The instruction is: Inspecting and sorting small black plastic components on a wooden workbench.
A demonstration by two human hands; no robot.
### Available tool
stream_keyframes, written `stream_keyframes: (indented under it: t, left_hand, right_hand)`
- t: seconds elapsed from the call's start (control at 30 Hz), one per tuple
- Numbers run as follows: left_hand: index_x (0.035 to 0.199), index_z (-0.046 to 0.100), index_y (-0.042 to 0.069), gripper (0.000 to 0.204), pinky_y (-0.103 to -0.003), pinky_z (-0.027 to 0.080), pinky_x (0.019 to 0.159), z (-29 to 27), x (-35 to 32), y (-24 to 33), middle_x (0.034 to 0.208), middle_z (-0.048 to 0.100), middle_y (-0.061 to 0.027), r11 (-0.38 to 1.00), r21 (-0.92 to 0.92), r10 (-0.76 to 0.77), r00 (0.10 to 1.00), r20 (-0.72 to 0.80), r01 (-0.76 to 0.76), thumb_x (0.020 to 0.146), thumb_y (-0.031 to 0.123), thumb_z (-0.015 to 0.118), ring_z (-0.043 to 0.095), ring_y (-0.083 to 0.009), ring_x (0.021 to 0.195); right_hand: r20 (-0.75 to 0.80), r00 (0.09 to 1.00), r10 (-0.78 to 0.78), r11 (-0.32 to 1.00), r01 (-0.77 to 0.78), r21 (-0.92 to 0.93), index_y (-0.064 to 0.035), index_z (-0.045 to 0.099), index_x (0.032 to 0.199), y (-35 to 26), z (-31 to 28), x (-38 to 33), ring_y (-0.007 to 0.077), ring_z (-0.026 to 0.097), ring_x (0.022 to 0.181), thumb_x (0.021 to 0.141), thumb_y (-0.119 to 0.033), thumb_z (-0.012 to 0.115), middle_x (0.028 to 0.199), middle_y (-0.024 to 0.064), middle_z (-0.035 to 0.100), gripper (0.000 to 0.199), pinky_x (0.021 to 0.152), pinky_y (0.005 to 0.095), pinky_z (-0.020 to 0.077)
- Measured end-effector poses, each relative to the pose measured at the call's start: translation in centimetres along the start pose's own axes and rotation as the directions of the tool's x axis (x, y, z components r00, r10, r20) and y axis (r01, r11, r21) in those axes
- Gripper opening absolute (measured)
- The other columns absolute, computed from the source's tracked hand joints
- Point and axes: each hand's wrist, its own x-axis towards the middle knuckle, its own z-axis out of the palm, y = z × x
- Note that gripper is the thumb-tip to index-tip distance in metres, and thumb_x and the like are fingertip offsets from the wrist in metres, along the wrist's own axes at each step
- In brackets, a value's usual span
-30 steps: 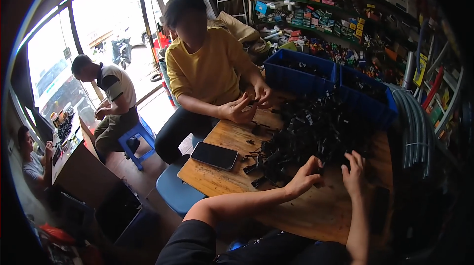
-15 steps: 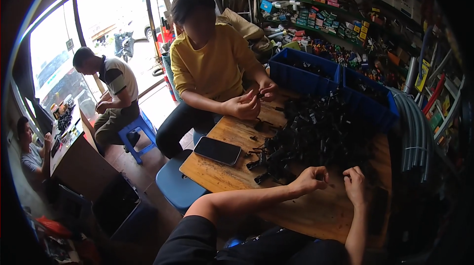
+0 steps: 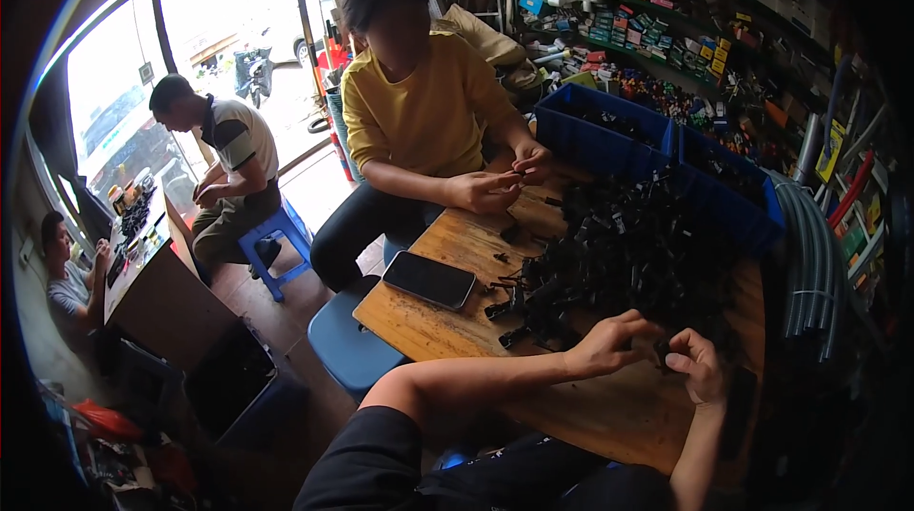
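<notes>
My left hand (image 3: 612,345) is above the wooden table's near side, its fingers curled together; whatever they may pinch is too small and blurred to make out. Close to its right, my right hand (image 3: 699,365) has bent fingers closed on a small black part (image 3: 662,347), whose exact kind I cannot tell. Just beyond both hands spreads a large heap of black plastic parts (image 3: 619,244). Across the table a person in a yellow top (image 3: 419,111) pinches a small dark piece between both hands.
A dark-screened phone (image 3: 428,280) lies on the wooden table (image 3: 409,320). Two blue bins (image 3: 605,144) of black parts stand behind the heap. A blue stool (image 3: 347,340) is at the table's left. Grey tubes (image 3: 809,263) hang on the right. Two other people sit at a far-left bench.
My right hand has turned, and a small black part now shows at its fingers. My left hand has shifted slightly right. The view has tilted a little.
</notes>
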Motion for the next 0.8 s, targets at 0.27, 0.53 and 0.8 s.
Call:
stream_keyframes:
  t: [0.27, 0.53, 0.8]
  left_hand:
    - [0.093, 0.058, 0.001, 0.023, -0.032, 0.046, 0.068, -0.2, -0.4, -1.3, 0.085, 0.056, -0.0103, 0.998, -0.041, -0.047, 0.992, -0.119, 0.042, 0.079, 0.017, 0.067, 0.057, -0.0222, 0.078]
    - [0.095, 0.058, -0.001, 0.028, -0.029, 0.044, 0.068, 0.2, -0.3, -1.6, 0.085, 0.056, -0.0095, 0.998, -0.063, -0.034, 0.995, -0.091, 0.028, 0.081, 0.022, 0.066, 0.055, -0.0185, 0.077]
    - [0.1, 0.059, -0.003, 0.033, -0.029, 0.045, 0.07, 0.2, -0.5, -0.9, 0.089, 0.058, -0.0093, 0.945, -0.205, -0.263, 0.964, -0.024, 0.253, 0.081, 0.023, 0.066, 0.055, -0.0166, 0.08]
  right_hand:
    - [-0.11, 0.994, 0.002, 0.979, 0.02, 0.202, -0.0053, 0.058, 0.091, -0.5, 1.6, 0.2, 0.0053, 0.049, 0.072, 0.091, -0.034, 0.052, 0.079, -0.0023, 0.055, 0.03, 0.069, 0.0189, 0.0393]
    - [-0.273, 0.925, -0.264, 0.961, 0.276, 0.007, -0.0042, 0.055, 0.1, 0.3, 2.3, 0.8, 0.0082, 0.053, 0.085, 0.088, -0.015, 0.059, 0.088, 0.0002, 0.056, 0.017, 0.081, 0.021, 0.0391]
    - [-0.277, 0.888, -0.368, 0.92, 0.306, -0.244, -0.0027, 0.055, 0.106, 1.0, 2.3, 0.8, 0.0069, 0.054, 0.079, 0.088, -0.011, 0.058, 0.083, 0.0004, 0.057, 0.02, 0.076, 0.0196, 0.0409]
